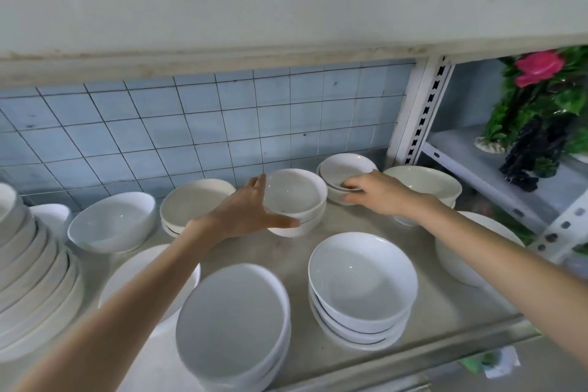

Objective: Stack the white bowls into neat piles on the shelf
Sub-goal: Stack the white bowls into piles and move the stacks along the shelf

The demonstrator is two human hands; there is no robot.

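Gripping the top bowl (294, 197) of a pile of two, the left hand (251, 210) curls its fingers over the far rim and lays its thumb along the near side. The bowl sits just right of the palm, mouth up. The right hand (378, 192) pinches the near rim of a small bowl (345, 170), topmost of a low pile to its left, mouth up too. About eleven piles and single bowls share the shelf (286, 251), among them a left front pile (235, 312), a right front pile (362, 277), a tall stack (31, 280) at far left and a tilted bowl (111, 223).
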